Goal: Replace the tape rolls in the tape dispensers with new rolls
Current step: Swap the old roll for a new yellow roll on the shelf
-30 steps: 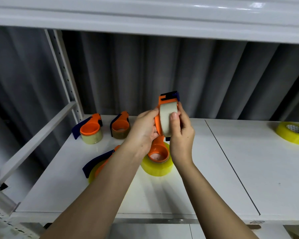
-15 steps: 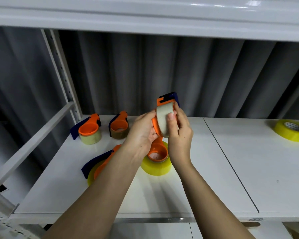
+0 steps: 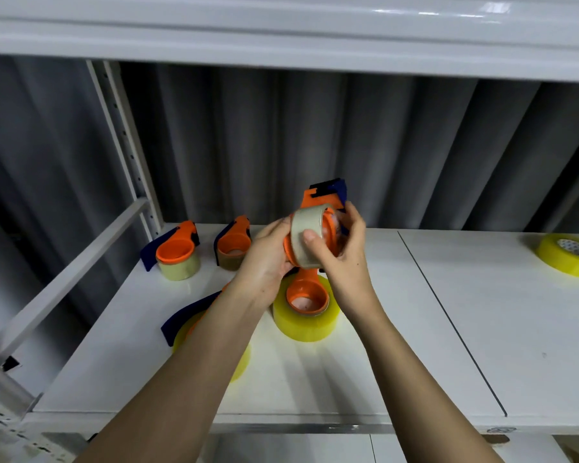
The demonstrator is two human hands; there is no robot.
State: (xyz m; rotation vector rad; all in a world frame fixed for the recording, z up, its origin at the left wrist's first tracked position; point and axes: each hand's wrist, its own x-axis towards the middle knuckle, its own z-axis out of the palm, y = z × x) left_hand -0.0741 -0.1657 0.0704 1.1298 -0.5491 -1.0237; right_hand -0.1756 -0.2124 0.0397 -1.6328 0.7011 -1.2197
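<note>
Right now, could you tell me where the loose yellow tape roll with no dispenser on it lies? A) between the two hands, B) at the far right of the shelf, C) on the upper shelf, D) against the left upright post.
B: the loose yellow tape roll lies flat by itself at the far right of the white shelf, well away from both hands and the dispensers on the left.

Above the white shelf [image 3: 415,329], the left hand [image 3: 264,262] holds an orange tape dispenser [image 3: 318,202] while the right hand [image 3: 343,259] grips the pale tape roll [image 3: 306,233] on it (thumb across the roll's face). Four more dispensers sit on the shelf, and a loose yellow roll [image 3: 569,255] lies far right.
</note>
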